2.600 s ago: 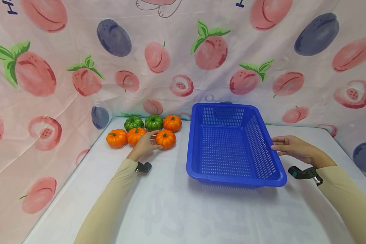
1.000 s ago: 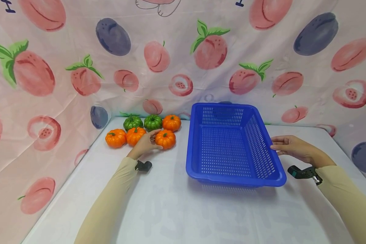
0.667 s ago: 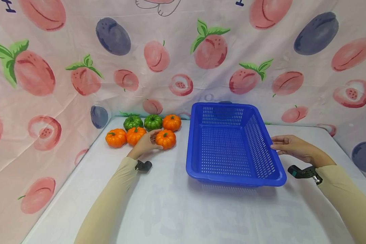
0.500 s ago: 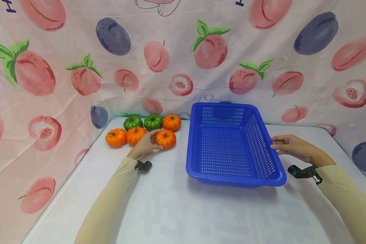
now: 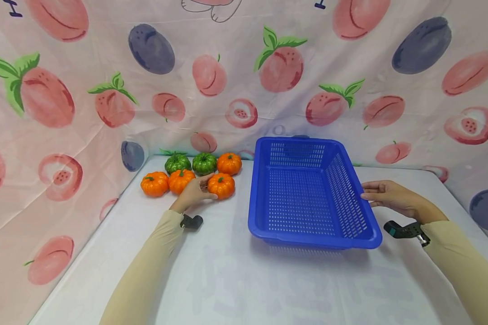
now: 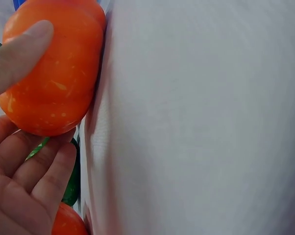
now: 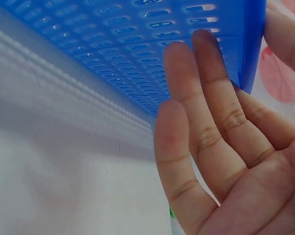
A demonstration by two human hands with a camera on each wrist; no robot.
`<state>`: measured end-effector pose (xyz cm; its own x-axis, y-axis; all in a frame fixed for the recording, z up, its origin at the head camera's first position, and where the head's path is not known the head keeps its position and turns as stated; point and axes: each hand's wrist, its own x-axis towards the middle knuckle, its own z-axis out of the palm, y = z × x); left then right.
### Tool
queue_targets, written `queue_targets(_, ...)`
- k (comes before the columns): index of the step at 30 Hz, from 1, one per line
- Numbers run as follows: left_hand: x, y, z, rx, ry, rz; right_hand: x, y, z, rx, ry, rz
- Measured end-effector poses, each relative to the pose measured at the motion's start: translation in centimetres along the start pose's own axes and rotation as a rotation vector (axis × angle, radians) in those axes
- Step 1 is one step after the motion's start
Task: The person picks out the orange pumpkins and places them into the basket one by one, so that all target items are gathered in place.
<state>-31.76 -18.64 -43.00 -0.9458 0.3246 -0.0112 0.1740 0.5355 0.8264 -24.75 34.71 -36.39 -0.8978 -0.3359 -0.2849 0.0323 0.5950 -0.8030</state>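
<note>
the left hand (image 5: 194, 192) holds the near right orange pumpkin (image 5: 221, 186), a small glossy one with a green stem, its span narrowed to the fruit's width. in the left wrist view the thumb lies across the pumpkin's ribbed side and the fingers reach it from opposite. this pumpkin sits on the white tablecloth (image 5: 227, 275), left of the blue plastic basket (image 5: 301, 201) and apart from it.

the right hand (image 5: 392, 198) grips the right rim of the basket, thumb at the edge and fingers stretched along the outside of the slotted wall.

in the near row, the near middle orange pumpkin (image 5: 181, 181) is just left of the left hand, with the near left orange pumpkin (image 5: 154, 184) beside it. the far row runs, left to right, far left green pumpkin (image 5: 177, 163), far middle green pumpkin (image 5: 204, 163), far right orange pumpkin (image 5: 229, 164).

both arms wear beige sleeves (image 5: 146, 262), and behind the table hangs a pink fabric backdrop (image 5: 236, 45) printed with peaches and dark plums.
</note>
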Motion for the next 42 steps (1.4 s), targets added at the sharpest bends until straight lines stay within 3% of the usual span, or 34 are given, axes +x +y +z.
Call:
queue_targets(16, -0.1, 0.1, 0.0, 0.015, 0.032, 0.012, 0.1, 0.1, -0.2, 0.008, -0.006, 0.008)
queue_targets(30, 0.0, -0.1, 0.1, -0.099, 0.031, 0.033, -0.1, 0.1, -0.1, -0.006, 0.006, 0.012)
queue_targets(42, 0.0, 1.2, -0.5, -0.096, 0.04, 0.064, 0.2, 0.2, -0.1, -0.009, -0.002, 0.006)
